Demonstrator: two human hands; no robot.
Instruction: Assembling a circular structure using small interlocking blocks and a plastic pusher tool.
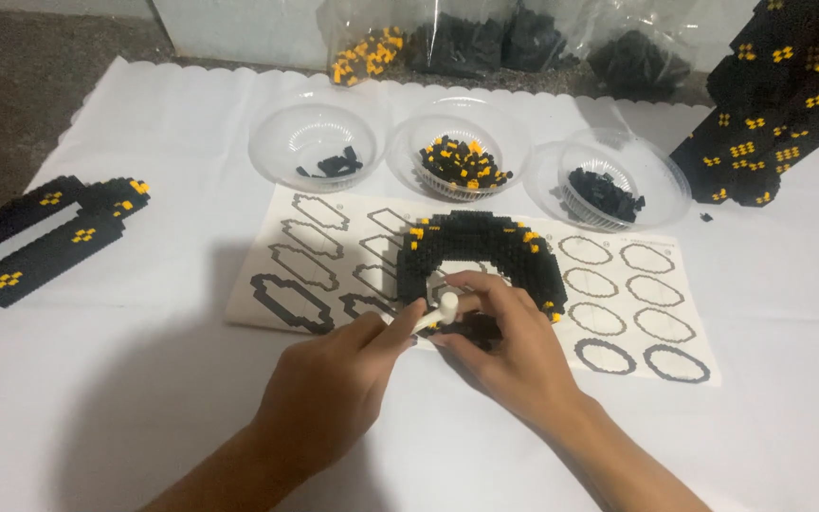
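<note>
white sheet (144, 379) spread over table | instruction page (485, 275) laid on it below three clear bowls (319, 142) | black-and-yellow brick arch (476, 248) stood on page | right hand (509, 351) curled against arch base | small white tool (436, 311) pinched by left hand (334, 389), tip at arch

A white scallop-edged paper sheet (144, 123) is covering the work surface. Grey-brown speckled floor (21, 66) is showing beyond it, light is falling evenly from above.
</note>
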